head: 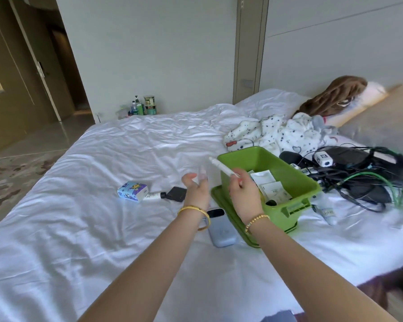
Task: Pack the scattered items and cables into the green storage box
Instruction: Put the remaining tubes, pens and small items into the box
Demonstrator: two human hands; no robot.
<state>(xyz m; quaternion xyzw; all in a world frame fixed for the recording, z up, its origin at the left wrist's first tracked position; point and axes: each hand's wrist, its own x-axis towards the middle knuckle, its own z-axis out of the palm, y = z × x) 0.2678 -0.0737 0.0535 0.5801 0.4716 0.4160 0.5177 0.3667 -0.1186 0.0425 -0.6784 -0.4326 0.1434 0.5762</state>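
The green storage box sits on the white bed, right of centre, resting on what looks like its own lid, with a few white packets already inside. Over its near-left corner the right hand pinches a slim white tube that slants up and away to the left. The left hand hovers just beside it, fingers spread and holding nothing. I'd say the tube goes in next: best swung right and laid flat along a wall, leaving room for bulkier things. Still out are a blue phone in front, a small blue carton, a white bottle and a dark wallet to the left, and the cable tangle far right.
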